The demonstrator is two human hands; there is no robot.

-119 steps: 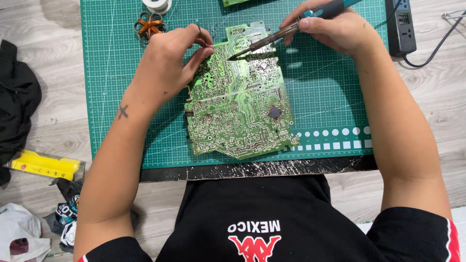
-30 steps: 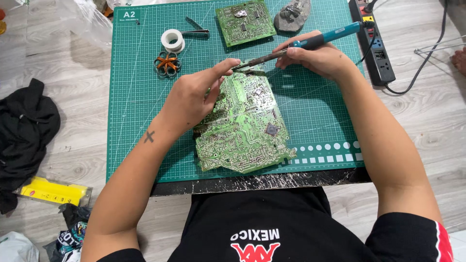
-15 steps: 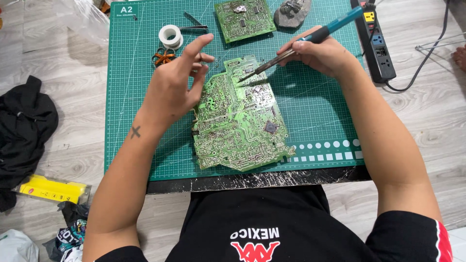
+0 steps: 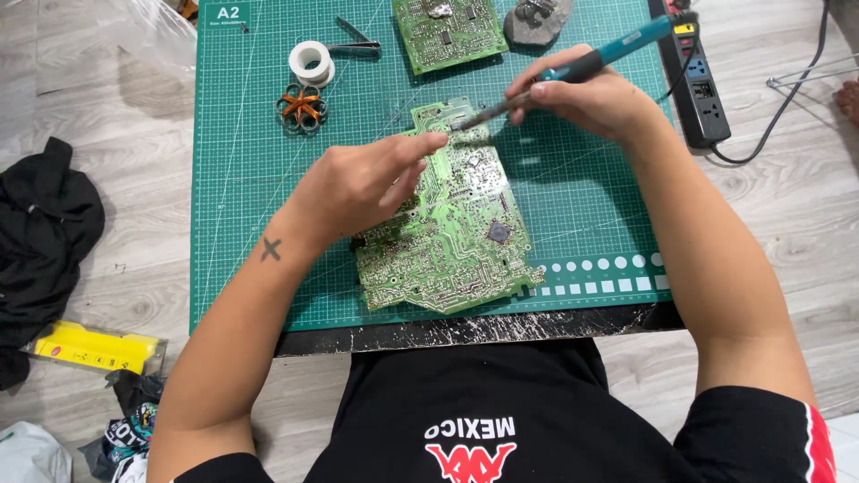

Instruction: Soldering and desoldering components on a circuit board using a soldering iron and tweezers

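A large green circuit board [image 4: 456, 241] lies solder side up on a green cutting mat [image 4: 242, 224]. My left hand [image 4: 358, 183] covers its upper left part and holds it, with the index finger stretched toward the board's top edge. My right hand [image 4: 591, 98] grips a soldering iron [image 4: 617, 49] with a teal handle. The iron's metal tip touches the top edge of the board, just beyond my left fingertip. Whether anything thin is pinched in my left fingers cannot be made out.
At the back of the mat lie a smaller green circuit board [image 4: 447, 31], a white tape roll [image 4: 310, 61], an orange wire coil [image 4: 301, 105], tweezers [image 4: 353, 38] and a grey lump [image 4: 537, 20]. A black power strip [image 4: 693, 80] is on the right. A black cloth [image 4: 45, 233] and a yellow box [image 4: 94, 347] are on the floor at left.
My left hand has come down from near the wire coil onto the board, its index finger now by the iron's tip. The soldering iron stays at the board's top edge.
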